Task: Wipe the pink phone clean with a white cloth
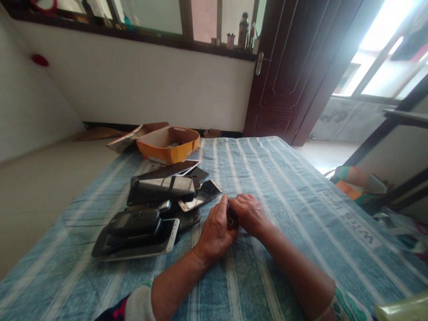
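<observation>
Near the middle of the table, my left hand point(219, 225) and my right hand point(249, 214) are closed together around a small dark object point(232, 217). Most of it is hidden by my fingers, so its kind is unclear, though a shiny edge shows. Just left of my hands lies a phone with a gold-white frame and dark screen point(201, 195). It belongs to a loose pile that holds a thick black device point(135, 220), a large white-edged tablet or phone point(172, 236) and a dark phone with a reflective screen point(163, 186).
An open orange cardboard box point(170, 154) with its lid folded back stands at the table's far left. Striped blue cloth point(284, 205) covers the table. Behind are a dark red door point(284, 76) and a ledge with a bottle point(244, 31). Yellowish plastic point(406, 307) sits at the lower right.
</observation>
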`<state>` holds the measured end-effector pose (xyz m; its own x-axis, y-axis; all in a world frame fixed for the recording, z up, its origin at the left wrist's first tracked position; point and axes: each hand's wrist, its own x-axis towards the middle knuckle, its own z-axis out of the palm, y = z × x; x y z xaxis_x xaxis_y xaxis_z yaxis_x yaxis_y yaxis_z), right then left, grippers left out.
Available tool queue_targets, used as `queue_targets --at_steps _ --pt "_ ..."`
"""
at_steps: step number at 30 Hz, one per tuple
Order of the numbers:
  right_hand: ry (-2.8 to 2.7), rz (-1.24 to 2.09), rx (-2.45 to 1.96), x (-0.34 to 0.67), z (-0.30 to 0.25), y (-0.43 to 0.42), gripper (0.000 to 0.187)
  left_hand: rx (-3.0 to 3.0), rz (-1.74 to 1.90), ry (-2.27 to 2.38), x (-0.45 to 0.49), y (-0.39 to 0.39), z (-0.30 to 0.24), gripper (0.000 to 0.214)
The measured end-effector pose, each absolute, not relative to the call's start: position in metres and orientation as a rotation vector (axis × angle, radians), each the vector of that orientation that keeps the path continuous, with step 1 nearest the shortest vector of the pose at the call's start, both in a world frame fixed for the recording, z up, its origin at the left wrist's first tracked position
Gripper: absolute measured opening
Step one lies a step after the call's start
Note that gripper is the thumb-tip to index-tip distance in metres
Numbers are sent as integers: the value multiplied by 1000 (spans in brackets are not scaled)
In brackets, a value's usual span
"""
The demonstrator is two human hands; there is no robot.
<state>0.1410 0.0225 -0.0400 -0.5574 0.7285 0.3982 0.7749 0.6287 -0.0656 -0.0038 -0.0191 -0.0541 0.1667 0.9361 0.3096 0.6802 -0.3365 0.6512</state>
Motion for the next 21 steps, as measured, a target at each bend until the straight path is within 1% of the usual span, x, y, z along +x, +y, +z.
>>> queue_targets --at_steps 7,17,21 --pt "-2386 -133 -1437 149 -44 38 21 2070 941 1559 -2 -18 -55 88" --pt "-2352 -128 -1400 162 -54 27 23 2081 904 1554 -3 -19 -54 92" --pt "-2352 -137 -1388 173 -59 14 27 2094 936 1555 -2 -19 -56 88"
